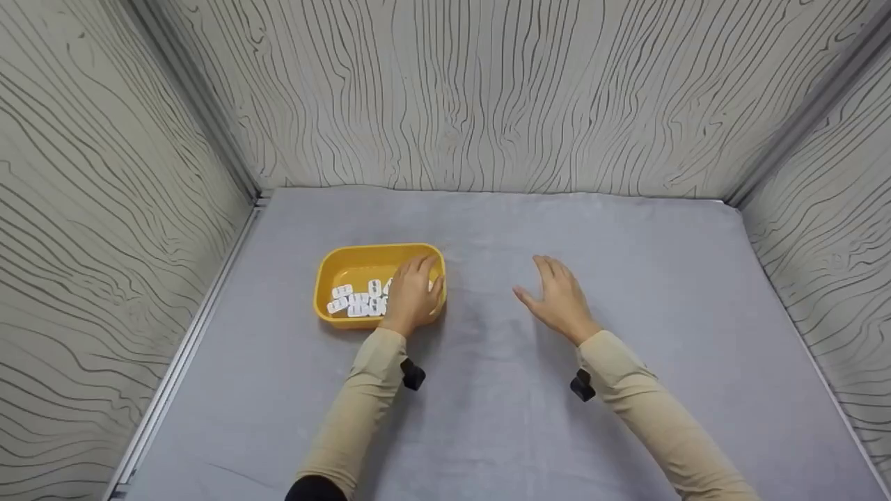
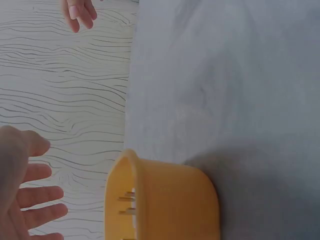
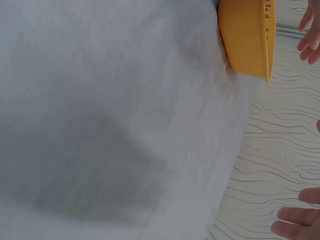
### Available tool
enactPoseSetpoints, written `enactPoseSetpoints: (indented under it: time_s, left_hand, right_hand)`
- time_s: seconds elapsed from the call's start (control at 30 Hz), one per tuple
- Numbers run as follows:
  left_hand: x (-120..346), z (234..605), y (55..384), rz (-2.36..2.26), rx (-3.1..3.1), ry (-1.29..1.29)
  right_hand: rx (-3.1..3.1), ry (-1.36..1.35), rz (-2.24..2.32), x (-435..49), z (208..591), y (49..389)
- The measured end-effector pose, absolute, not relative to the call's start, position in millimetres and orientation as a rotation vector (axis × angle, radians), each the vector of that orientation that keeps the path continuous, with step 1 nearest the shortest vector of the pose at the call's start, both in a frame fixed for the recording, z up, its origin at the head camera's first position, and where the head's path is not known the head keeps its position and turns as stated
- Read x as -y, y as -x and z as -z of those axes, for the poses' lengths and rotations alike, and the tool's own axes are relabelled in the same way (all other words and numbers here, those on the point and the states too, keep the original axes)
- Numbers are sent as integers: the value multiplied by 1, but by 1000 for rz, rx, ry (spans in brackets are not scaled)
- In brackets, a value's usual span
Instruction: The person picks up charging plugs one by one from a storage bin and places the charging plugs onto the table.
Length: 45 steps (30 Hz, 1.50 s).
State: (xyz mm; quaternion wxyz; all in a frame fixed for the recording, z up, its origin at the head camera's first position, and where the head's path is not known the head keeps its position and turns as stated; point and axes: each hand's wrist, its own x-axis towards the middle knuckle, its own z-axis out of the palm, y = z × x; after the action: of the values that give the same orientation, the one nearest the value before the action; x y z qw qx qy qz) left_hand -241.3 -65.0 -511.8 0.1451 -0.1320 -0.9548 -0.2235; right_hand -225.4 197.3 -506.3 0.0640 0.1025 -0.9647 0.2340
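Observation:
A yellow plastic basket (image 1: 337,323) stands at the left of the grey cloth. In it lie several small white rounded pieces (image 1: 358,303) with dark markings, too small to tell their kind. My left hand (image 1: 413,292) is over the basket's right end and covers some of the pieces. In the left wrist view that left hand (image 2: 30,200) has its fingers spread and nothing in them, above the basket's rim. My right hand (image 1: 559,299) hovers over the cloth to the right of the basket, thumb apart from the fingers, holding nothing.
Grey cloth (image 1: 487,417) covers the table. Wood-grain patterned panels (image 1: 445,90) close off the back and both sides, with metal rails (image 1: 195,104) at the corners. A small black device (image 1: 413,374) sits at the left wrist, another (image 1: 582,385) at the right.

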Motion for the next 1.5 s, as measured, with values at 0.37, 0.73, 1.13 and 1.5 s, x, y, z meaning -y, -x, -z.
enactPoseSetpoints:
  time_s: [0.37,0.73,1.13,1.5]
  left_hand:
    - [77,527,232,723,2696,332]
    - [92,538,228,687,2712,300]
    - [103,541,233,728,2789,275]
    - [143,544,226,736,2756,-44]
  right_hand:
    - [2873,-280,-846,-179,515,212]
    - [2876,-273,-1016,-164,531,200]
    - [2826,-290,-1143,-138,546,201]
    - [2760,-371,-1143,-108,549,207]
